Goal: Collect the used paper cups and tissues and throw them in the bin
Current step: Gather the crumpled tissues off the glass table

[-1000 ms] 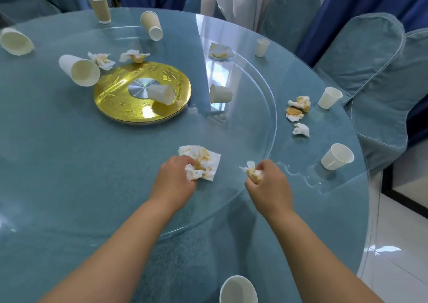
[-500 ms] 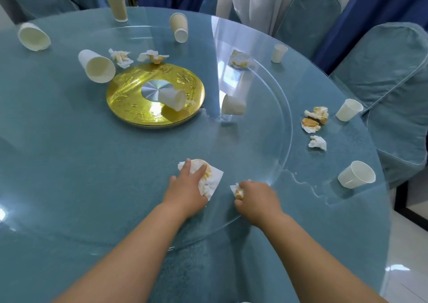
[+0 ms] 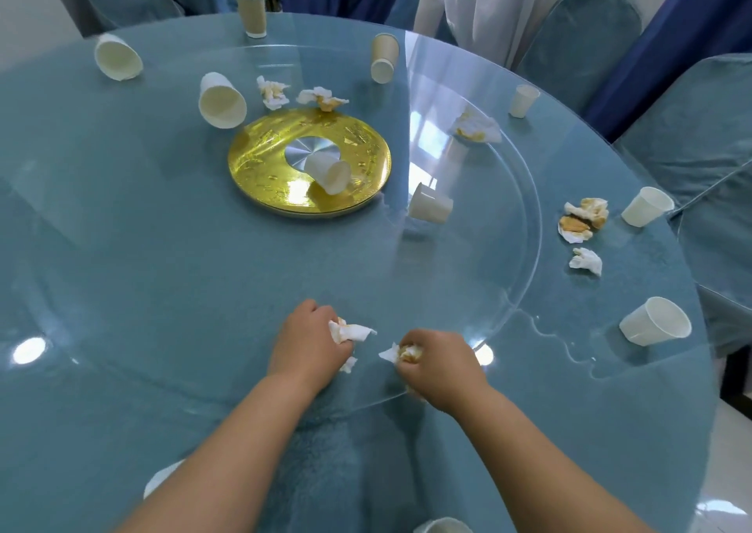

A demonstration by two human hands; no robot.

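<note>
My left hand (image 3: 307,339) is shut on a crumpled stained tissue (image 3: 353,331) near the front of the glass turntable (image 3: 525,247). Close beside it, my right hand (image 3: 437,363) is shut on a smaller stained tissue (image 3: 401,352). More soiled tissues lie at the right (image 3: 582,219), (image 3: 586,261), at the far right (image 3: 476,127) and behind the gold plate (image 3: 273,90), (image 3: 322,97). White paper cups lie tipped at the right (image 3: 655,323), (image 3: 647,206), in the middle (image 3: 429,206), on the gold plate (image 3: 330,172) and at the far left (image 3: 220,101), (image 3: 118,58). No bin is in view.
A gold plate (image 3: 260,158) sits at the turntable's centre. Brown cups stand at the back (image 3: 251,11), (image 3: 383,58), and a small white cup (image 3: 524,101) further right. Spilled liquid (image 3: 561,337) streaks the table at the right. Covered chairs (image 3: 700,133) ring the table. Cups (image 3: 441,526), (image 3: 162,477) sit near me.
My left hand has gathered the flat tissue into a crumpled wad in its fist. My right hand has drawn closer to the left, still holding its tissue. The camera has moved back.
</note>
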